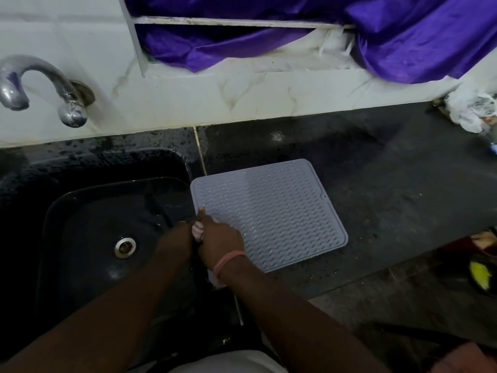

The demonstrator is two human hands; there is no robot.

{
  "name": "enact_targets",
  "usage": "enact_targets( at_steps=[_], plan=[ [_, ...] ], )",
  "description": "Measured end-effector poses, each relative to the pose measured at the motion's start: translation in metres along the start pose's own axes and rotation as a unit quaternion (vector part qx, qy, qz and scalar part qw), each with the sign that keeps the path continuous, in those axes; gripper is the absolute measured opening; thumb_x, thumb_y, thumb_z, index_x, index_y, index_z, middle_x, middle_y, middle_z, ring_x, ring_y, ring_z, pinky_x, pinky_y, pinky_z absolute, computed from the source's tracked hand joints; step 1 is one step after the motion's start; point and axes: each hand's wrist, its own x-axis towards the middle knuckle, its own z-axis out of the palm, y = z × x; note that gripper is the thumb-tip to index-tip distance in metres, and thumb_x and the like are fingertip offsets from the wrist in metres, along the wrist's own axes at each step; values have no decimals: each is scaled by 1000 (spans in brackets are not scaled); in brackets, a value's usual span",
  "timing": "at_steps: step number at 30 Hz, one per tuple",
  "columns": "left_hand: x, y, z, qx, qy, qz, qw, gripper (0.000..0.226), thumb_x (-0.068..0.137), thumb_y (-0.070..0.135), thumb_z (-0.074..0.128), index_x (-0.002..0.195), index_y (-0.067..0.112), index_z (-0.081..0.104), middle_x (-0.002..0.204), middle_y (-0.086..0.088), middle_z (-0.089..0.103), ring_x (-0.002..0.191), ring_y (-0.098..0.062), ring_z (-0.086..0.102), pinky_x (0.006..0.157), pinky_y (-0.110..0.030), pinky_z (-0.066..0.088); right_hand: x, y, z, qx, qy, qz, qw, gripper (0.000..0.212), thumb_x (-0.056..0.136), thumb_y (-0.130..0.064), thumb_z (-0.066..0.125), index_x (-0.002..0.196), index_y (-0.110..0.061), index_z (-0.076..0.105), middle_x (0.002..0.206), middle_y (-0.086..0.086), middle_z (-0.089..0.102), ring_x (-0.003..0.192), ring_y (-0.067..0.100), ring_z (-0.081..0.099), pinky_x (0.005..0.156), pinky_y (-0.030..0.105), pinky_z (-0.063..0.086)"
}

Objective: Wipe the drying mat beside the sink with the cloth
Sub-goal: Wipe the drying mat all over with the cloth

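My 2 hands meet at the centre of the frame, right on the seam between sink and counter. My right hand (220, 238), the one with the pink band (228, 261) at the wrist, is curled over the cloth (198, 232), a pale bunched scrap that peeks out on the hand's left side. My left hand (185, 232) comes in from the sink side and sits right against that cloth; its fingers are hidden behind the bundle, so I cannot tell whether it is clenched or loose.

The drying mat (271, 211) lies flat on the dark counter (390, 197), just right of centre, a grey ribbed rectangle. It sits slightly skewed, its long axis running from upper left to lower right of the frame. Its left edge lies along the sink's rim, and my right hand covers its lower left corner. A small notch marks its right edge.

The black sink (88, 238) fills the left of the frame, drain (125, 246) near its middle, metal tap (40, 84) at upper left on the pale tiled wall (188, 98). Bare counter stretches above and to the right of the mat. A crumpled white bag (468, 111) sits at the far right edge, purple fabric (295, 36) hangs across the top.
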Motion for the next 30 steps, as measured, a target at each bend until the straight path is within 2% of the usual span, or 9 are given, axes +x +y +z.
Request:
enact_targets(
  at_steps=[4,7,12,16,20,24,26,28,30],
  plan=[
    [-13,1,-1,-33,-4,10,999,105,81,41,78,159,36,9,143,-12,51,118,-29,60,96,-40,51,10,48,-59,352,19,67,933,12,96,-17,63,102,-15,72,94,7,75,90,27,72,79,41,60],
    [-17,6,2,-47,9,-11,999,114,81,40,78,159,37,-5,155,-14,38,130,-32,52,102,-42,48,3,114,-102,498,141,161,840,15,97,-18,62,108,-14,70,99,8,77,93,33,74,77,51,62],
    [-24,22,10,-23,67,-45,996,106,81,39,74,158,36,1,147,-15,46,127,-36,52,98,-48,49,-4,179,-120,156,210,235,936,24,95,-22,59,119,-19,59,112,8,68,108,32,64,94,43,50],
    [-27,38,15,50,112,-146,982,101,78,45,73,157,33,12,149,-18,39,132,-42,41,102,-55,43,-2,157,-88,169,132,129,968,12,94,-21,62,106,-23,63,98,-3,66,98,21,64,89,34,48],
    [-25,79,33,-131,240,-104,956,51,90,33,64,139,25,51,131,-10,58,120,-33,53,94,-41,45,2,159,-97,505,50,154,848,24,99,-6,55,118,-11,69,117,11,73,105,25,69,97,43,56],
    [-21,148,38,-586,-65,-146,794,49,92,61,56,120,23,68,111,-6,75,107,-28,70,89,-47,59,-8,192,-111,703,-116,126,690,34,103,-7,46,135,-6,58,131,20,65,124,37,61,109,56,44],
    [-17,173,49,-653,-112,-140,736,40,100,45,55,127,17,64,117,-12,73,109,-30,69,88,-45,59,-12,198,-106,615,-103,104,775,32,102,-10,50,133,-9,60,128,16,67,122,35,62,108,54,46],
    [-13,191,60,-629,-67,-151,760,29,103,19,53,130,10,59,114,-14,73,98,-27,71,80,-39,61,-19,196,-96,435,-5,88,896,28,99,-18,58,126,-20,60,123,3,67,115,22,65,100,41,54],
    [-10,203,66,-577,-43,-150,802,29,101,5,50,126,9,63,109,-14,75,89,-26,72,76,-38,62,-29,191,-85,355,35,68,932,40,94,-38,65,131,-29,51,126,-3,57,116,12,60,96,27,54]
  ],
)
